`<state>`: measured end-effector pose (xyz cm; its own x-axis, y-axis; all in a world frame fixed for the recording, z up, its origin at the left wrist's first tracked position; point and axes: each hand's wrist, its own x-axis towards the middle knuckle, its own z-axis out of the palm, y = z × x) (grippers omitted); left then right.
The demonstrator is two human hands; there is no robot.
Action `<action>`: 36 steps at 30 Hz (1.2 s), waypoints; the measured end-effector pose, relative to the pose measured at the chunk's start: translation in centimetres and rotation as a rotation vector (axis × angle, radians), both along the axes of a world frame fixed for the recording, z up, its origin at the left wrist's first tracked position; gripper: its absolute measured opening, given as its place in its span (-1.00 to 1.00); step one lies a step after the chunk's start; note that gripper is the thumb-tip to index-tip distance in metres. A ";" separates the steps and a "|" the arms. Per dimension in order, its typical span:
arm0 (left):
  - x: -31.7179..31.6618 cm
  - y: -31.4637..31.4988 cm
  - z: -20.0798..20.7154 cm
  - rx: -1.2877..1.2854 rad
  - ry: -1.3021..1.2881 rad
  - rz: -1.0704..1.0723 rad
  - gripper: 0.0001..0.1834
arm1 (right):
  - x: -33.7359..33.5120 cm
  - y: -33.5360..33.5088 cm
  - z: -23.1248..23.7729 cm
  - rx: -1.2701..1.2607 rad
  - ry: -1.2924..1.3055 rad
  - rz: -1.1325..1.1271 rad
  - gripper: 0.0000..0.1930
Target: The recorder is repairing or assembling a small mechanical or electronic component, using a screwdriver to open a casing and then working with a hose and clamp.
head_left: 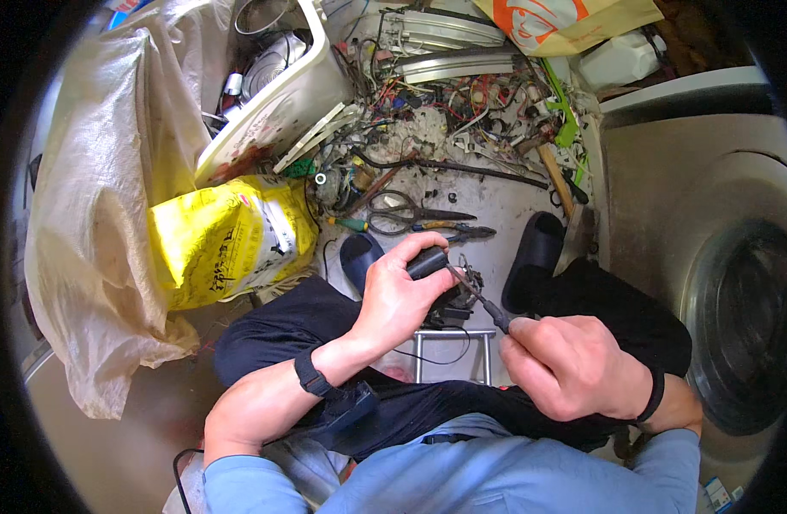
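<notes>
Holds a short black cylinder (425, 263) in the left hand (390, 293), pinched between thumb and curled fingers. Grips a thin-shafted tool (497, 317) by its dark handle in the right hand (569, 364), closed into a fist, with the shaft slanting up and left toward the cylinder's right end, beside the left thumb; cannot tell whether touching it. Holds both above the silver tubular frame (453, 333), between the knees. Beyond, on the floor (496, 202), scissors (390, 212) just beside pliers (462, 230); to the left, a yellow bag (226, 244) near a white bin (318, 90).
</notes>
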<state>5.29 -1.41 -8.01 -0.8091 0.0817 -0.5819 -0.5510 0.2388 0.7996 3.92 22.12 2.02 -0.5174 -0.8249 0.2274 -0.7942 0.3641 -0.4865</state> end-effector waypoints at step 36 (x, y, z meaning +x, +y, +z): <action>-5.5 -0.7 -0.6 -0.415 0.665 -0.125 -0.68 | -0.8 0.6 -6.5 0.067 -0.089 -0.211 -0.40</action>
